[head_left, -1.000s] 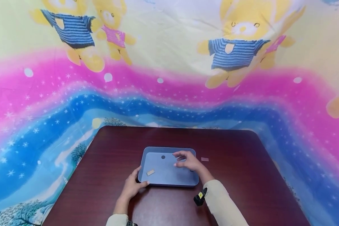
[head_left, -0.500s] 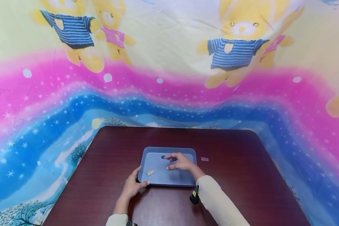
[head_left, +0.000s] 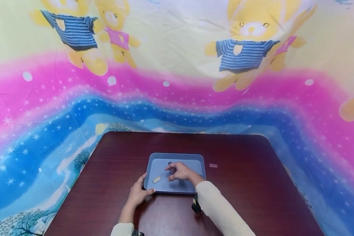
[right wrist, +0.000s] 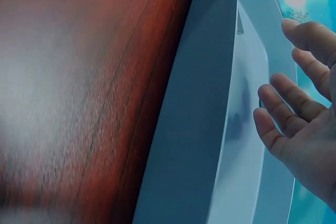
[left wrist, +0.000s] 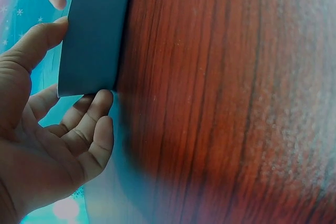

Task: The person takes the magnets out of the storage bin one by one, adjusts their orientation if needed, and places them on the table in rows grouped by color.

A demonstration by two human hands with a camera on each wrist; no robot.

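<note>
A shallow grey-blue tray (head_left: 183, 156) sits on the table. My left hand (head_left: 138, 193) grips its near left corner: in the left wrist view the thumb lies at the rim of the tray (left wrist: 93, 35), with fingers against its end. My right hand (head_left: 181, 171) hovers over the tray's middle, fingers apart and loosely bent; the right wrist view shows nothing between the fingers (right wrist: 281, 103). Just beyond its fingertips lies a small dark disc (head_left: 169, 163), partly covered by the hand. A small beige rectangular piece (head_left: 156, 179) rests on the tray floor at the left.
A small pinkish, flat rectangular piece (head_left: 213, 165) lies on the dark red wooden table (head_left: 239, 154), right of the tray. Behind the table hangs a printed cloth (head_left: 177, 78) with bears.
My right hand has moved left across the tray, from its right side to over the middle. The left hand has stayed at the corner, and the tray has kept its place.
</note>
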